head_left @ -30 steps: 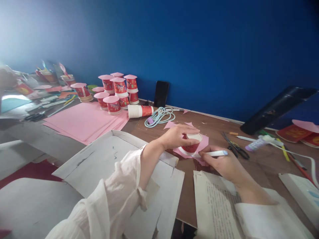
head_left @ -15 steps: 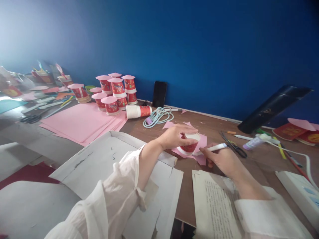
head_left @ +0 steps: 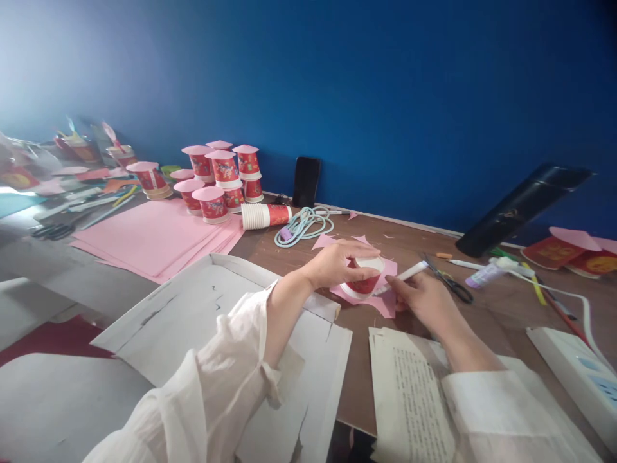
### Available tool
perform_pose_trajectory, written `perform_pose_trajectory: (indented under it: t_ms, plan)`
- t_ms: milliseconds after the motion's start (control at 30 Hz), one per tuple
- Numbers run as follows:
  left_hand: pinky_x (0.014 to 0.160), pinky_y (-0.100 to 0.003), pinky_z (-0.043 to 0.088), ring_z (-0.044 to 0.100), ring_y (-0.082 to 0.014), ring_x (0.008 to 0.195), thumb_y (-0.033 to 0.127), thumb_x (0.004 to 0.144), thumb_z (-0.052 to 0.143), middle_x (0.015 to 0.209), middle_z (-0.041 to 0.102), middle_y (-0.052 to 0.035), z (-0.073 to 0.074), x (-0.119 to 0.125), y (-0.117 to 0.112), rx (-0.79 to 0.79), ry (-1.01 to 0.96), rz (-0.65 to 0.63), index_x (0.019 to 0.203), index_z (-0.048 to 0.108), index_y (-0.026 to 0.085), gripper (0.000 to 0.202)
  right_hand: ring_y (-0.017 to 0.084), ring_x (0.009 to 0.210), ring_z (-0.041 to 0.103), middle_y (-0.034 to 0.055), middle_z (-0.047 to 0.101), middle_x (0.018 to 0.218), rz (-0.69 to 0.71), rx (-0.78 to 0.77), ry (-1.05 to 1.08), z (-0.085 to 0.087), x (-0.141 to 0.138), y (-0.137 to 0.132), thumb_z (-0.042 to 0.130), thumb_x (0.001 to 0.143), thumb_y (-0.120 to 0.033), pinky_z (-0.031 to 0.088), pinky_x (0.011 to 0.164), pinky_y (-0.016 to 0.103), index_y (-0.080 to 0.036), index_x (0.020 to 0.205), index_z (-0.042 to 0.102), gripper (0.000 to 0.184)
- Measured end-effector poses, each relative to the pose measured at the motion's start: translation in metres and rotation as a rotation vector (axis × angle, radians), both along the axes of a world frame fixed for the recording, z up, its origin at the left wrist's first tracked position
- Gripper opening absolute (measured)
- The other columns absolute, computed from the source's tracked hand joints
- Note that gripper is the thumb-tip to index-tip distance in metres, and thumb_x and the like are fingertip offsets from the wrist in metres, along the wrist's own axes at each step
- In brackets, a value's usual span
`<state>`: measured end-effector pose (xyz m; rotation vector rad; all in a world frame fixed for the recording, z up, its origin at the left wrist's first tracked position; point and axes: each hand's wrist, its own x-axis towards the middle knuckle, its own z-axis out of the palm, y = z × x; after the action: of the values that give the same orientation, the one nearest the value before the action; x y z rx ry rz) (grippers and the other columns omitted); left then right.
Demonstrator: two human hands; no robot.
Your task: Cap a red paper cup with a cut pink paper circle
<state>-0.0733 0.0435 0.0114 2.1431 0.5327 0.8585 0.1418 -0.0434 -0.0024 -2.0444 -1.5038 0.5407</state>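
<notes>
The left hand (head_left: 337,265) grips an upturned red paper cup (head_left: 367,285), thumb and fingers closed round its upper part; the cup stands rim down on a piece of pink paper (head_left: 387,307) with cut edges, on the brown table just beyond the 2 forearms; the right hand (head_left: 427,301) is closed round a white pen (head_left: 413,270), its lower end slanting in beside the cup's rim; whether the tip touches the paper, I cannot tell.

The step in hand looks like tracing round the rim; the next move seems to call for a firm, still cup, the paper flat beneath it, and the pen close against the rim along whatever stretch is unmarked; scissors (head_left: 456,288) lie near the right hand; pink-topped cups (head_left: 224,168) stand by the pink sheets (head_left: 154,236), well apart.
</notes>
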Motion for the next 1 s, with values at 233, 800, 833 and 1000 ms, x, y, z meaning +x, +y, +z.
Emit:
perform_pose_trajectory:
  t_ms: [233,800,833,1000]
  plan:
    - [0.108,-0.036,0.045,0.058,-0.0223,0.126,0.036,0.080,0.076,0.129,0.068,-0.0082,-0.001,0.000,0.001,0.016,-0.004,0.009,0.117,0.071,0.021,0.040,0.025,0.063,0.071,0.0079,0.072,0.060,-0.038,0.032,-0.044,0.007,-0.006,0.006,0.058,0.083,-0.050,0.046,0.058,0.031,-0.021,0.064,0.063,0.035]
    - [0.108,-0.037,0.045,0.058,-0.0227,0.127,0.035,0.079,0.076,0.130,0.067,-0.0085,0.000,0.001,-0.001,-0.007,-0.001,0.018,0.117,0.070,0.021,0.041,0.022,0.066,0.070,0.0058,0.070,0.057,-0.050,-0.056,-0.103,0.023,-0.015,0.035,0.056,0.083,-0.037,0.046,0.067,0.029,-0.021,0.059,0.063,0.029]
    - [0.108,-0.037,0.045,0.058,-0.0228,0.127,0.034,0.079,0.077,0.130,0.067,-0.0084,0.000,0.001,-0.001,-0.011,-0.003,0.020,0.117,0.070,0.021,0.042,0.021,0.066,0.069,0.0056,0.070,0.056,-0.055,-0.059,-0.107,0.023,-0.015,0.036,0.056,0.082,-0.036,0.046,0.067,0.029,-0.021,0.059,0.064,0.029]
    - [0.108,-0.037,0.045,0.059,-0.0229,0.126,0.033,0.078,0.077,0.129,0.068,-0.0090,0.000,0.001,-0.001,-0.005,-0.012,0.024,0.117,0.071,0.020,0.041,0.019,0.062,0.066,0.0048,0.067,0.053,-0.087,-0.073,-0.110,0.022,-0.016,0.042,0.057,0.082,-0.034,0.043,0.062,0.027,-0.020,0.058,0.064,0.029]
